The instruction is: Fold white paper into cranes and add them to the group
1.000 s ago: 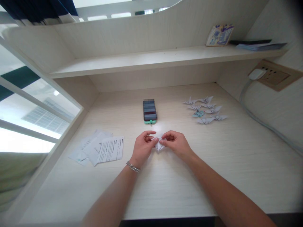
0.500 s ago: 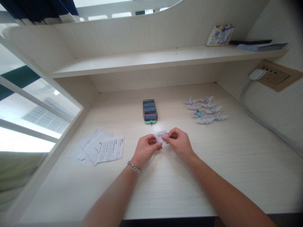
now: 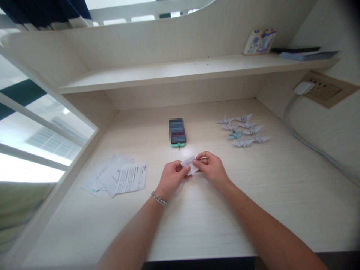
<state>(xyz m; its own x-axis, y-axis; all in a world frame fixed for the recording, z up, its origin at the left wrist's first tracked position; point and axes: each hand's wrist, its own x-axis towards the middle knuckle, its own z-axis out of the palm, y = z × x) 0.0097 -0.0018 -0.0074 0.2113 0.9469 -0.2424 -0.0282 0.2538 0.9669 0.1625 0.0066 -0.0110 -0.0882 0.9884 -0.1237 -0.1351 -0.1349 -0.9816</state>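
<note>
Both hands pinch a small folded piece of white paper [image 3: 189, 164] just above the pale wooden desk [image 3: 197, 217]. My left hand [image 3: 171, 179], with a metal bracelet on the wrist, grips the paper's left edge between thumb and fingers. My right hand [image 3: 211, 167] holds its right edge, fingers curled. The paper's flat printed face is turned up towards me.
A phone [image 3: 177, 132] lies beyond the hands. Several folded paper cranes [image 3: 243, 130] are grouped at the right rear. Printed sheets [image 3: 118, 177] lie at the left. A shelf [image 3: 180, 71] runs above, and a cable [image 3: 309, 144] hangs from a wall socket [image 3: 323, 89].
The hands lifted the paper off the desk and turned it from a pointed fold held low to a flat face held up; since then it has tilted slightly.
</note>
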